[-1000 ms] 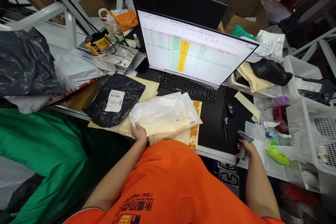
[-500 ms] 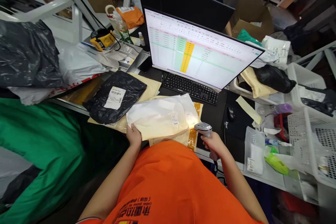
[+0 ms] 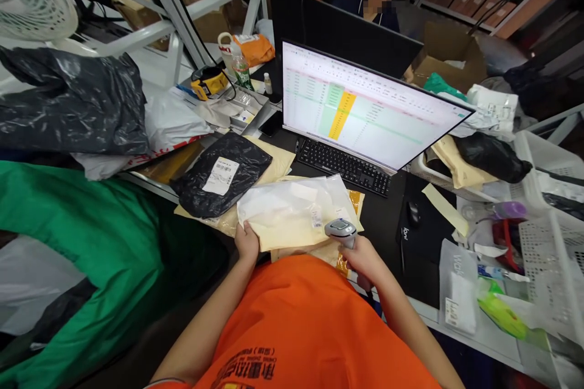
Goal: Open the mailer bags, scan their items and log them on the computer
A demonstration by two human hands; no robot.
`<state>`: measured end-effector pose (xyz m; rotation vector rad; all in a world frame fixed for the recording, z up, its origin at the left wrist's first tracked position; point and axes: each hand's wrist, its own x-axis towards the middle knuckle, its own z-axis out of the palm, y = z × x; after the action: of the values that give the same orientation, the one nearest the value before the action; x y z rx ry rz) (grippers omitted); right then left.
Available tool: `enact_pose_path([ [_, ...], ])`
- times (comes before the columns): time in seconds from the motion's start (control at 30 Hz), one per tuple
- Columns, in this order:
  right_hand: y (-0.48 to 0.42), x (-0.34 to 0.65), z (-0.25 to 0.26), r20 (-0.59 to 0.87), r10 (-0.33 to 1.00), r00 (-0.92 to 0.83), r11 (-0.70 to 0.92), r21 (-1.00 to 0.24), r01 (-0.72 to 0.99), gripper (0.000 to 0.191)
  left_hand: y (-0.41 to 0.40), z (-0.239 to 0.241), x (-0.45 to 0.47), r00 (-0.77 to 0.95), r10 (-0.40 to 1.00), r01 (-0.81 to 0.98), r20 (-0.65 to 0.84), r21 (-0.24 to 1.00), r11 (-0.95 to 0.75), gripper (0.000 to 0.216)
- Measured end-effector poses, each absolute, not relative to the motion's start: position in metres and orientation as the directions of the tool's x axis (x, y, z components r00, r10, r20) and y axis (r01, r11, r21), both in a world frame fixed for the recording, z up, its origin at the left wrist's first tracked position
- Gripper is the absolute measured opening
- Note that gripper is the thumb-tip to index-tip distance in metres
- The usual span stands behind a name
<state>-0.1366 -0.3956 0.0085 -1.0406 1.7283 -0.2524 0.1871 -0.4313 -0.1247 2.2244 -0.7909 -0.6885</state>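
Note:
My left hand [image 3: 247, 240] grips the near left edge of a translucent white parcel bag [image 3: 292, 209] that lies on yellow padded envelopes at the desk's front edge. My right hand [image 3: 365, 260] is closed round a grey handheld barcode scanner [image 3: 340, 230], whose head sits over the bag's right side, close to a small label [image 3: 316, 217]. A black parcel bag [image 3: 222, 173] with a white shipping label lies just left of them.
A monitor [image 3: 365, 112] showing a spreadsheet stands behind a black keyboard [image 3: 343, 166]; a mouse [image 3: 413, 214] on a black mat lies to the right. White baskets [image 3: 547, 219] and packets crowd the right, green and black sacks [image 3: 77, 237] the left. Another person sits behind the monitor.
My right hand lifted the scanner from the desk's right side and carried it left to the white bag. The view has tilted up. My left hand kept its grip on the bag.

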Motion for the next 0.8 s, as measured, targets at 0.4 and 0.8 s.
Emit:
enact_pose_path([
  [0.4, -0.393, -0.126, 0.002, -0.691, -0.722, -0.037, 0.622, -0.625, -0.471, 0.008, -0.43, -0.122, 0.191, 0.661, -0.704, -0.333, -0.261, 0.739, -0.586, 0.029],
  [0.8, -0.37, -0.208, -0.013, -0.601, -0.687, -0.408, 0.722, -0.627, -0.292, 0.023, -0.429, -0.124, 0.192, 0.638, -0.714, -0.337, -0.288, 0.73, -0.594, 0.032],
])
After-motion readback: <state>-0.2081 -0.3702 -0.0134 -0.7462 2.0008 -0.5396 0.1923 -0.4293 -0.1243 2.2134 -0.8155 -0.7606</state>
